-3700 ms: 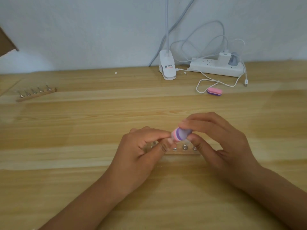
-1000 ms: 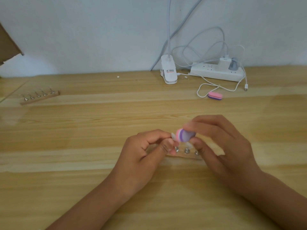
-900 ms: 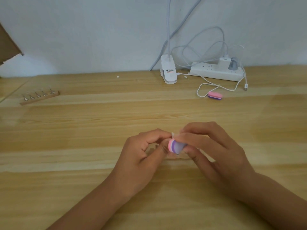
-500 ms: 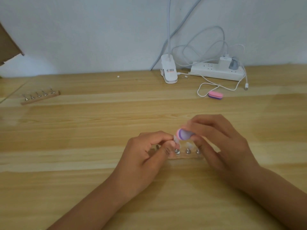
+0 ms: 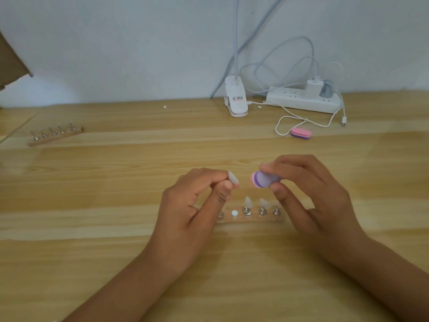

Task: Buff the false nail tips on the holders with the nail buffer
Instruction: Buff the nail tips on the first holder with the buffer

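While the left hand (image 5: 190, 212) pinched one false nail tip (image 5: 233, 177) between curled forefinger and thumb, above the wooden holder strip (image 5: 250, 219), the right hand (image 5: 311, 201) clasped the pink-and-purple nail buffer (image 5: 263, 179) in curled fingers and thumb, near that tip but apart from it. Two further tips (image 5: 248, 201) stood on the strip, which lay mid-table (image 5: 116, 182); a second buffer (image 5: 300, 132) rested toward the back edge.

Left hand (image 5: 190, 212) pinches nail tip (image 5: 233, 178); right hand (image 5: 311, 196) grips buffer (image 5: 263, 179).
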`<state>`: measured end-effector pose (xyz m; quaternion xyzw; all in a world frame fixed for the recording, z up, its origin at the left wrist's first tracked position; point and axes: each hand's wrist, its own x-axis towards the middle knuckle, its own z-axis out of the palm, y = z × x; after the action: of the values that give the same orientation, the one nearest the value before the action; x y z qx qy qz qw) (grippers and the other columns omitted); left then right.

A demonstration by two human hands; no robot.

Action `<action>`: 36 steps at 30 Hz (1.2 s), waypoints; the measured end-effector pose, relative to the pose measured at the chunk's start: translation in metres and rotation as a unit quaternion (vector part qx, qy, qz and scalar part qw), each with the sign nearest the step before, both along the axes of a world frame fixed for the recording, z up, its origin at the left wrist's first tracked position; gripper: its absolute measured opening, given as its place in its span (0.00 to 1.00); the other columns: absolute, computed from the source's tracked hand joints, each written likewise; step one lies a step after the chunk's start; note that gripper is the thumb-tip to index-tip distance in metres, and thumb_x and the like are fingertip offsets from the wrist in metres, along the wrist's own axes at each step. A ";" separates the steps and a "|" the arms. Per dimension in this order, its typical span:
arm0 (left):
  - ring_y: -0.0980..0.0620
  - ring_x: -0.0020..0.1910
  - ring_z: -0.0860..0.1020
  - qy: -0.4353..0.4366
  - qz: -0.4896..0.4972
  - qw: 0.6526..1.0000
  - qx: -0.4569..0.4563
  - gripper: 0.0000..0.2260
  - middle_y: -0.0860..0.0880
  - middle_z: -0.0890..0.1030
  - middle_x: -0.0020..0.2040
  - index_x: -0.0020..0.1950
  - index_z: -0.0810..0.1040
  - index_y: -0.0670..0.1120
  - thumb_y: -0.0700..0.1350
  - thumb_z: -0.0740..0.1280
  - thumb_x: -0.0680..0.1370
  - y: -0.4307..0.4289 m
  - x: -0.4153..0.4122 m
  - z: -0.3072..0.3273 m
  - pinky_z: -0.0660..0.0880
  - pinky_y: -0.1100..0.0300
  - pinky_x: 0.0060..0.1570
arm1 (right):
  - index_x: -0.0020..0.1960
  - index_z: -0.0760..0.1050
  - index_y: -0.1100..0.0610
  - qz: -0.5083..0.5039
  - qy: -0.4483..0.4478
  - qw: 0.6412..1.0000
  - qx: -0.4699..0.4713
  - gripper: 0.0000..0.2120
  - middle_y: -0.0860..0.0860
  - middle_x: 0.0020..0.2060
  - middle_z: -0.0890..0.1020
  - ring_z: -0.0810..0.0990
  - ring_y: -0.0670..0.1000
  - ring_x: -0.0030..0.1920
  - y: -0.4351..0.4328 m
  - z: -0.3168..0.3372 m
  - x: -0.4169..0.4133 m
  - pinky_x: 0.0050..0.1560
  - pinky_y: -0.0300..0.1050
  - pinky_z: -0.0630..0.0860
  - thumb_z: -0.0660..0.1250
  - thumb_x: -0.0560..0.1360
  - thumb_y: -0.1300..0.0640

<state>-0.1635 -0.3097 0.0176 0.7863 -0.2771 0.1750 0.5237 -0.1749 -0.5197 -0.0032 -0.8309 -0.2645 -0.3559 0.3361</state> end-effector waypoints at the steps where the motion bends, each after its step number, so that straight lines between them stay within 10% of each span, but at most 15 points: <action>1: 0.56 0.39 0.77 -0.004 -0.003 1.000 -0.007 0.06 0.55 0.79 0.39 0.49 0.81 0.51 0.46 0.63 0.79 0.000 0.000 0.001 0.68 0.68 0.42 | 0.63 0.76 0.57 0.008 -0.001 1.000 -0.003 0.12 0.52 0.54 0.79 0.78 0.49 0.58 0.002 0.000 -0.002 0.60 0.39 0.72 0.64 0.80 0.62; 8: 0.61 0.28 0.69 0.056 -0.067 0.996 -0.001 0.06 0.60 0.76 0.35 0.46 0.80 0.49 0.45 0.64 0.80 -0.004 -0.006 -0.003 0.67 0.66 0.29 | 0.63 0.75 0.57 0.010 -0.016 1.000 -0.003 0.12 0.51 0.55 0.77 0.77 0.47 0.58 0.003 0.004 -0.006 0.60 0.37 0.71 0.63 0.80 0.62; 36: 0.66 0.27 0.70 0.057 -0.088 0.994 0.038 0.07 0.62 0.73 0.33 0.43 0.79 0.53 0.45 0.66 0.80 -0.006 -0.006 0.000 0.61 0.77 0.30 | 0.61 0.79 0.61 0.061 -0.006 0.998 -0.023 0.12 0.57 0.53 0.81 0.80 0.49 0.55 0.012 0.003 -0.006 0.57 0.39 0.75 0.66 0.78 0.66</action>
<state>-0.1697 -0.3161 0.0174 0.7867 -0.3217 0.0723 0.5218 -0.1812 -0.5079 -0.0001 -0.8186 -0.3249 -0.3337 0.3361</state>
